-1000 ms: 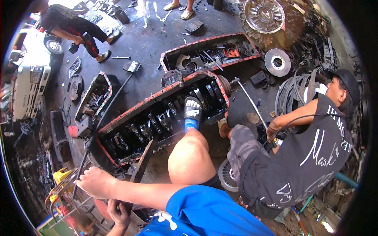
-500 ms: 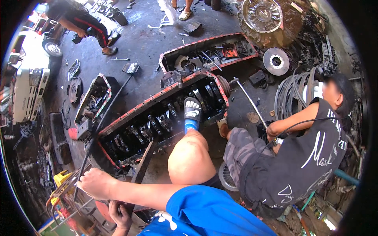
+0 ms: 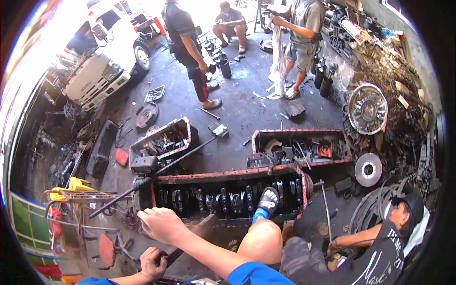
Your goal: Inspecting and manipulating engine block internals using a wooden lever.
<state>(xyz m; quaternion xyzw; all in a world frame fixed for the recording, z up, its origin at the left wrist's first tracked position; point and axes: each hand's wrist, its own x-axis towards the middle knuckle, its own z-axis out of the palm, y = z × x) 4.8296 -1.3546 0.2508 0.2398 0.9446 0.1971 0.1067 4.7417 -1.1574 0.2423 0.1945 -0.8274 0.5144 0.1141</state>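
In front of me lies a large engine block [image 3: 228, 172] with a red-edged rim and its dark crankshaft [image 3: 224, 199] exposed. My right hand [image 3: 162, 225] is a closed fist above the block's near left corner; what it grips, if anything, is hidden. Lower down, my left hand [image 3: 153, 264] is closed by the near end of a flat brown bar [image 3: 197, 232], apparently gripping it. That bar slants up to the block's near edge, passing behind my right forearm. My foot in a black slide sandal [image 3: 269, 199] stands on the block's right part. A long dark rod [image 3: 164, 170] crosses the block's left end.
At right, a seated co-worker [image 3: 375, 247] holds a long-handled wrench [image 3: 327, 206] reaching the block's right end. Two oil pans [image 3: 259, 137] with loose parts lie beyond. Other people stand and sit farther off. A white truck [image 3: 102, 71] is parked at far left. Cables are coiled at right.
The view has turned and lifted, so the far floor, truck and other people show more. My right hand remains a fist and my left stays by the bar. The co-worker keeps hold of the wrench.
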